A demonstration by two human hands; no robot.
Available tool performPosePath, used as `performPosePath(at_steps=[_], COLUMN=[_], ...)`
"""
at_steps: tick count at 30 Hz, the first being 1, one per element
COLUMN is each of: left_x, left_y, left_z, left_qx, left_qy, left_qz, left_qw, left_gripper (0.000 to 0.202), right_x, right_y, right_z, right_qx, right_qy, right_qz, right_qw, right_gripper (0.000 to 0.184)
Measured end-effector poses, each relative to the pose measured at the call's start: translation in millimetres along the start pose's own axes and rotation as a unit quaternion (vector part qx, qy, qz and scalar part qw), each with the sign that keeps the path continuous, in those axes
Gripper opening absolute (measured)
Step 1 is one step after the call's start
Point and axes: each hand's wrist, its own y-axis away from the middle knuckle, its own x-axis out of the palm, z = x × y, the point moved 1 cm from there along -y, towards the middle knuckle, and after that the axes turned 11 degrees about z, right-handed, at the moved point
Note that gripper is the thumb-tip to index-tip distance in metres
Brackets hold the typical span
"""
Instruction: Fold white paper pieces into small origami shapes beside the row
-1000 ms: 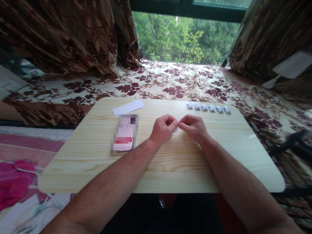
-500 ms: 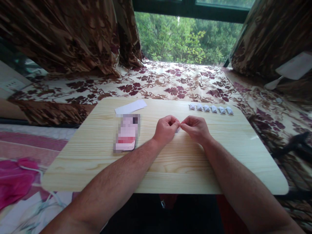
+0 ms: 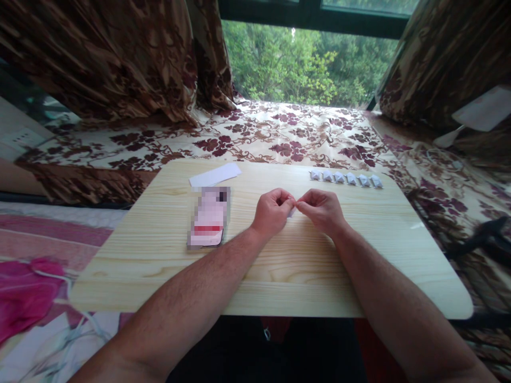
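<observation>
Over the middle of the wooden table, my left hand (image 3: 272,213) and my right hand (image 3: 321,211) meet fingertip to fingertip. Both are closed in a pinch on a small piece of white paper (image 3: 291,212). Most of the paper is hidden behind the fingers, so its shape cannot be made out. Beyond my right hand, several small folded white paper pieces (image 3: 339,177) stand in a row near the far edge. To the left of my hands lie flat white paper strips (image 3: 215,174).
A phone (image 3: 209,218), blurred by pixels, lies on the table (image 3: 131,255) left of my left forearm. Behind the table is a ledge covered with floral cloth (image 3: 287,133), under a window with curtains (image 3: 151,58). Pink cloth (image 3: 27,298) and white cables lie at lower left.
Almost nothing differs. My hands keep the same pinch on the paper, and the whole view has shifted very slightly.
</observation>
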Motion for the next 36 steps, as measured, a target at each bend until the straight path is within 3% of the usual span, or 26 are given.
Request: performPosePath(at_steps=[20,36], left_x=[-2.2,-1.9], left_y=[0.6,-1.4], left_z=[-0.8,1.5], left_qx=[-0.011,0.002], left_qy=[0.014,0.044], left_qz=[0.014,0.021], left_qw=[1.000,0.999], left_gripper=[0.012,0.019], right_x=[0.6,-3.0], right_y=[1.4,-2.4], right_z=[-0.2,-5.3], right_qx=[-0.009,0.004], right_qy=[-0.027,-0.041], right_qz=[0.026,-0.008], right_qw=[0.999,0.999], right_gripper=[0.021,0.015])
